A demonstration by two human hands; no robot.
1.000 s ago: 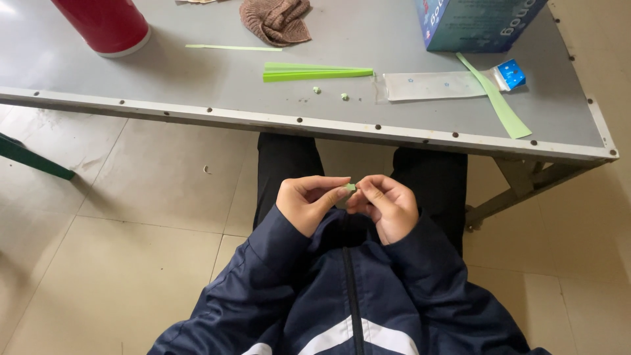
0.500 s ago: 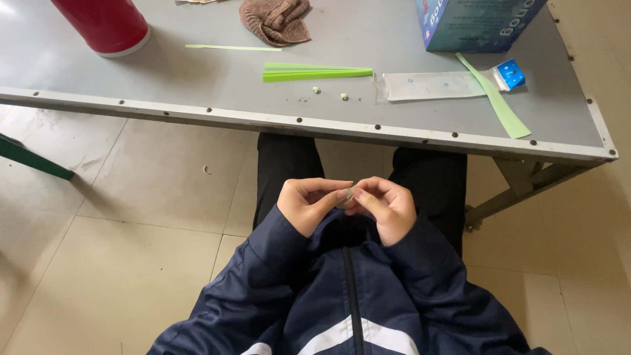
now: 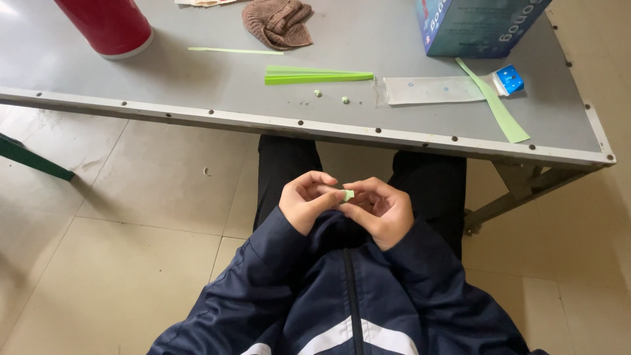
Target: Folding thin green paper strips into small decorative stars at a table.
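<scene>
Change: hardly any; both hands stay over the lap as a second ago, the green piece still between them, the things on the bench unmoved.
Fingers: those of both hands are curled in and pressed together at the tips, pinching the small green piece [image 3: 348, 194] from either side.
Left hand [image 3: 307, 202]: palm turned inward, thumb and forefinger tips on the left edge of the piece.
Right hand [image 3: 381, 212]: thumb and forefinger tips on the right edge, other fingers folded under.
Green piece: a tiny folded bit of paper, held in the air above the lap, below the near edge of the bench, touching both hands.
Sleeves: dark blue jacket with a white stripe, zip down the middle; black trousers under the hands.
Bench [image 3: 197, 98]: grey top with a riveted metal rim, well apart from the hands.
Green strips [image 3: 315, 75]: a flat bundle lying near the middle of the bench; a single thin strip [image 3: 233, 50] behind it.
Bits [image 3: 330, 96]: two small green folded bits just in front of the bundle.
Long strip [image 3: 496, 105]: lies slanted at the right, across a clear packet [image 3: 434, 89].
Box [image 3: 476, 23]: blue, at the far right.
Cloth [image 3: 277, 22]: brown, crumpled, far side.
Flask [image 3: 108, 25]: red, at the far left.
</scene>
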